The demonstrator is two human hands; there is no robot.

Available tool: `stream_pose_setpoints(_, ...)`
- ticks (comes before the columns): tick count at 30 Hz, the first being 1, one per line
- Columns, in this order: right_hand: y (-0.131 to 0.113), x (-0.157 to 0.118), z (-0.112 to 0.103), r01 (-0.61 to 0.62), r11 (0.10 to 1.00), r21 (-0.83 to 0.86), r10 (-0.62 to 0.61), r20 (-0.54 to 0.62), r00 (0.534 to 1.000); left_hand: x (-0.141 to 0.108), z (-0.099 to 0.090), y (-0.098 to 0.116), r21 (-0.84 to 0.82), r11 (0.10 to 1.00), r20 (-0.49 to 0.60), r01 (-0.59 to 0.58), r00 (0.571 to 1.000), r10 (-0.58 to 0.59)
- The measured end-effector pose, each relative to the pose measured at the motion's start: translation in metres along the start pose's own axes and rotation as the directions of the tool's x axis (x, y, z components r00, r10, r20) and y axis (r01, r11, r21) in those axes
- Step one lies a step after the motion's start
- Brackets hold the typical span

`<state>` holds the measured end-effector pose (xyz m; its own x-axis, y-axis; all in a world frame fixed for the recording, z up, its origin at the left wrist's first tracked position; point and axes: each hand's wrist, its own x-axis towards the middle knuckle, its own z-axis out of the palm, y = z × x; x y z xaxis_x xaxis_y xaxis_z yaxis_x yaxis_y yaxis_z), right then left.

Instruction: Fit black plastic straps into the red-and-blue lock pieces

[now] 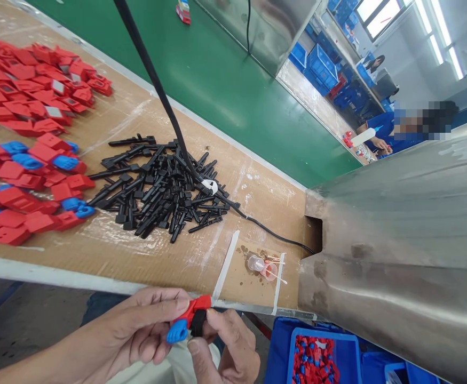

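Observation:
Over my lap, just below the table's front edge, my left hand [137, 322] grips a red plastic toy arm [200, 304] between thumb and fingers. A blue fist [177, 332] sticks out of the arm's lower end. My right hand [233, 341] is closed around a small black plastic piece [198, 322], which touches the red arm. Fingers hide part of both pieces, so I cannot tell how they are joined. On the table beyond lies a pile of black toy guns [165, 186]. More red arms with blue fists [29, 197] lie at the left.
Angular red parts [29, 80] form a heap at the far left. A black cable [157, 90] crosses the gun pile. Two small plastic cups [262, 266] with cotton swabs stand near a metal housing [397, 240]. A blue bin [353, 352] holds red-blue parts; a co-worker [401, 125] sits beyond.

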<state>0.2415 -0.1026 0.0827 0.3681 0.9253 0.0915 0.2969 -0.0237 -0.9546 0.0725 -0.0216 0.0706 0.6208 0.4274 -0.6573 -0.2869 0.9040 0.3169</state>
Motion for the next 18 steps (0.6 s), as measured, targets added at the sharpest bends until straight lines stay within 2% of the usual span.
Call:
stream_pose_setpoints(6,0.006,0.005,0.001,0.032,0.999,0.026,-0.034,0.045,0.998,-0.003,0.004,0.003,-0.005,0.998,0.039,-0.056,0.998,0.057)
stream_pose_setpoints(13,0.026,0.008,0.003,0.14,0.98,0.141,-0.14,-0.01,0.99,-0.014,0.025,0.014,-0.047,0.998,-0.103,-0.04,0.994,0.035)
stream_pose_setpoints(18,0.038,0.007,0.005,0.074,0.969,0.236,-0.068,-0.034,0.997,-0.021,0.042,0.023,-0.114,0.993,-0.115,-0.009,0.993,-0.004)
